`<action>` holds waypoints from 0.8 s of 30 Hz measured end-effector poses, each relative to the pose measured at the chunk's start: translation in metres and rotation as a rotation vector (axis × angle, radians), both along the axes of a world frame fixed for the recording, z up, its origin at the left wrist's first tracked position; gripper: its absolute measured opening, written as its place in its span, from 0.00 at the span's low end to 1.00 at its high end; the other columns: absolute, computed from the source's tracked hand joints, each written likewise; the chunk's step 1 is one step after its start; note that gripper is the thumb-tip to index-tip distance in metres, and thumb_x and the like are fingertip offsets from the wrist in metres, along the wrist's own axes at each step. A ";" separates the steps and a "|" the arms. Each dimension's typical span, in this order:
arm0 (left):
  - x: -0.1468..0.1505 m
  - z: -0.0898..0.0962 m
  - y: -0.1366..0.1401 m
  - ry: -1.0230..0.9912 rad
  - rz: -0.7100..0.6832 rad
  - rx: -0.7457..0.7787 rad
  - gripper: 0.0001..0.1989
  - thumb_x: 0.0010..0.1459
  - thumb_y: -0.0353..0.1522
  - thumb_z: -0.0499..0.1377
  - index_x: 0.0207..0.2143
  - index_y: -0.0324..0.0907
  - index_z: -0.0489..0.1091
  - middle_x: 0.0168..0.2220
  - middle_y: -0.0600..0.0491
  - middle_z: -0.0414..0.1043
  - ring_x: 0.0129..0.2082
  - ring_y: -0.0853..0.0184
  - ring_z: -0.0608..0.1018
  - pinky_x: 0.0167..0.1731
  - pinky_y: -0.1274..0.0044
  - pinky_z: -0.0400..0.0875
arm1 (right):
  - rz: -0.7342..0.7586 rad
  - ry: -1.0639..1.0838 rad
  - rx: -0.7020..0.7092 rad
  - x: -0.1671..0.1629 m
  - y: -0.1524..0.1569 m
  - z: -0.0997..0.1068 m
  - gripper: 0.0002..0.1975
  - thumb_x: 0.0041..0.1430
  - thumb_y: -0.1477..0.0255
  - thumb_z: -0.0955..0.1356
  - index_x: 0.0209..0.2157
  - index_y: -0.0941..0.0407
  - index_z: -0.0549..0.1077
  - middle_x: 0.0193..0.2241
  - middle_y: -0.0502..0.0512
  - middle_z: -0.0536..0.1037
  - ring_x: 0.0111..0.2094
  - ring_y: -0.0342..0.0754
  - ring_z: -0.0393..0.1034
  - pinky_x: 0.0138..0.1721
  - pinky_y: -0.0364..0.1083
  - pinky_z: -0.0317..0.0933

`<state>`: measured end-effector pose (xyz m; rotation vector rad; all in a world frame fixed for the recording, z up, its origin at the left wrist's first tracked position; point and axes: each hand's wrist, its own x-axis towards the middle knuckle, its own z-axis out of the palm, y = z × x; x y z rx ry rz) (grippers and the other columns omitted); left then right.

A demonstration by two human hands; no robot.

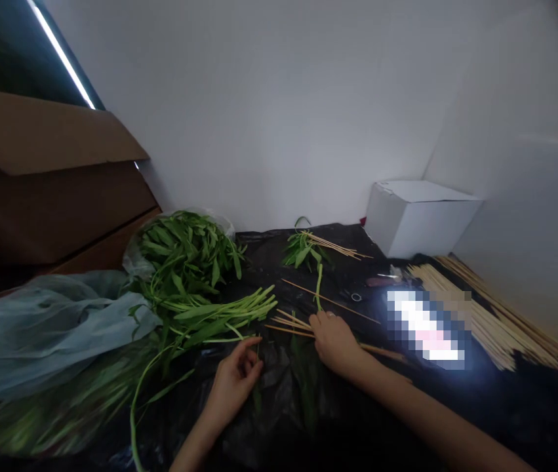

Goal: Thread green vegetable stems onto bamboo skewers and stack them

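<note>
the right hand (334,341) has its grip clamped on a green stem (318,282), which points toward twelve o'clock and crosses a lone stick (347,309); lifting could drag that stick along. loose sticks (291,331) at its nine o'clock may scatter if knocked. i cannot tell whether the left hand's grip (258,354) pinches anything; sweeping toward eleven could snag the stalks (239,308).

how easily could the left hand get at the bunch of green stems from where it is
Probably quite easily: the left hand is just on the near side of the green stems, and nothing bulky shows between them.
</note>
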<state>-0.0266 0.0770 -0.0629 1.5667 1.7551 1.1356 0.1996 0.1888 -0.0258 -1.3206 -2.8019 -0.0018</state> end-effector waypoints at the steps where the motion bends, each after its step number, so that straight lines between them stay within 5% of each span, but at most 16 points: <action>1: 0.000 0.001 -0.001 -0.017 0.004 0.007 0.20 0.56 0.35 0.58 0.51 0.42 0.68 0.27 0.57 0.68 0.22 0.72 0.67 0.24 0.81 0.61 | -0.018 0.001 0.022 0.000 -0.001 0.000 0.12 0.59 0.80 0.60 0.43 0.59 0.68 0.41 0.65 0.73 0.42 0.57 0.67 0.40 0.51 0.59; 10: 0.009 0.059 0.018 -0.045 -0.024 0.045 0.14 0.57 0.39 0.55 0.40 0.40 0.72 0.26 0.53 0.73 0.27 0.66 0.73 0.30 0.77 0.65 | -0.101 0.104 -0.014 0.026 0.010 0.030 0.20 0.62 0.81 0.56 0.54 0.57 0.61 0.46 0.62 0.73 0.41 0.52 0.72 0.36 0.45 0.60; 17: 0.018 0.069 0.049 0.155 -0.465 -0.257 0.30 0.54 0.29 0.52 0.60 0.40 0.57 0.27 0.55 0.76 0.24 0.66 0.76 0.28 0.76 0.66 | -0.274 0.197 -0.137 0.062 0.012 0.032 0.18 0.63 0.79 0.56 0.53 0.57 0.63 0.47 0.63 0.74 0.44 0.52 0.73 0.41 0.46 0.60; 21: 0.033 0.059 0.072 0.386 -0.282 -0.150 0.17 0.57 0.35 0.53 0.47 0.37 0.68 0.25 0.51 0.74 0.25 0.62 0.75 0.29 0.74 0.64 | -0.321 0.238 -0.177 0.065 0.020 0.027 0.13 0.66 0.76 0.55 0.46 0.57 0.67 0.43 0.61 0.76 0.41 0.51 0.74 0.39 0.45 0.60; 24: 0.046 0.047 0.092 0.557 -0.142 -0.109 0.17 0.54 0.44 0.59 0.36 0.38 0.69 0.30 0.47 0.72 0.32 0.58 0.75 0.33 0.72 0.64 | -0.355 0.264 -0.172 0.050 0.040 0.028 0.11 0.67 0.72 0.57 0.43 0.58 0.68 0.41 0.62 0.77 0.42 0.51 0.73 0.40 0.45 0.60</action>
